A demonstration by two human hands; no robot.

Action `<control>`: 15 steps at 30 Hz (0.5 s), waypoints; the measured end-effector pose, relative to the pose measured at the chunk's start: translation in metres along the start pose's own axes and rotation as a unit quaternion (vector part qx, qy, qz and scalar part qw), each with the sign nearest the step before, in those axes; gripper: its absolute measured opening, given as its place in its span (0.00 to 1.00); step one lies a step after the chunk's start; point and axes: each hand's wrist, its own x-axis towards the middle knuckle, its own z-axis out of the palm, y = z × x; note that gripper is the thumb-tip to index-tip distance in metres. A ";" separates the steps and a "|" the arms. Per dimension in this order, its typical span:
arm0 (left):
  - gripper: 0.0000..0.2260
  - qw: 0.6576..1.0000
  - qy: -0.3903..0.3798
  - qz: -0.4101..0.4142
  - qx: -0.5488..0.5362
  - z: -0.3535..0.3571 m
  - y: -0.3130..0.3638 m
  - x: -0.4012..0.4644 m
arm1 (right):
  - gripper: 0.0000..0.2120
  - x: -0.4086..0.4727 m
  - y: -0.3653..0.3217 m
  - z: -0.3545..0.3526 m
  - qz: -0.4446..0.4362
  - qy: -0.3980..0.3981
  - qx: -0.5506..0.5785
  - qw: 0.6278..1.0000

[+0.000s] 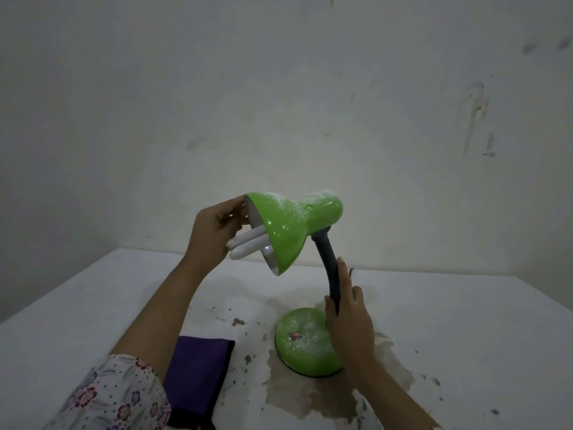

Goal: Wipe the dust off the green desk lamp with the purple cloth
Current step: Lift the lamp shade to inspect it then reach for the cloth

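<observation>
the green desk lamp point(291, 231) stands on the white table point(465, 321), its round base point(302, 341) sitting on a brownish stain point(313, 395) and its shade point(285, 228) tilted over to the left, with white dust speckled along the top of the shade and across the base. a white folded-tube bulb point(248, 246) sticks out of the shade's open mouth.

the left hand point(214, 234) is raised at the shade's mouth: its fingers are curled, the fingertips point(238, 203) touching the upper rim of the shade, and the heel of the palm lies against the tip of the bulb (whether the thumb also presses the rim cannot be made out from this angle). the left arm wears a floral sleeve point(114, 395).

the right hand point(347, 308) grips the dark flexible neck point(330, 268) just above the base, fingers wrapped round it, with one finger stretched up along the neck.

the purple cloth point(198, 377) lies folded on the table near the front edge, left of the lamp's base and apart from it, partly covered by the left forearm. neither hand touches it.

a pale scuffed wall point(279, 88) rises behind the table.
</observation>
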 end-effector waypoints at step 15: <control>0.25 0.785 -0.257 -0.368 0.427 -0.108 -0.078 -0.093 | 0.11 -0.035 -0.083 0.051 -0.157 -0.294 0.019 0.943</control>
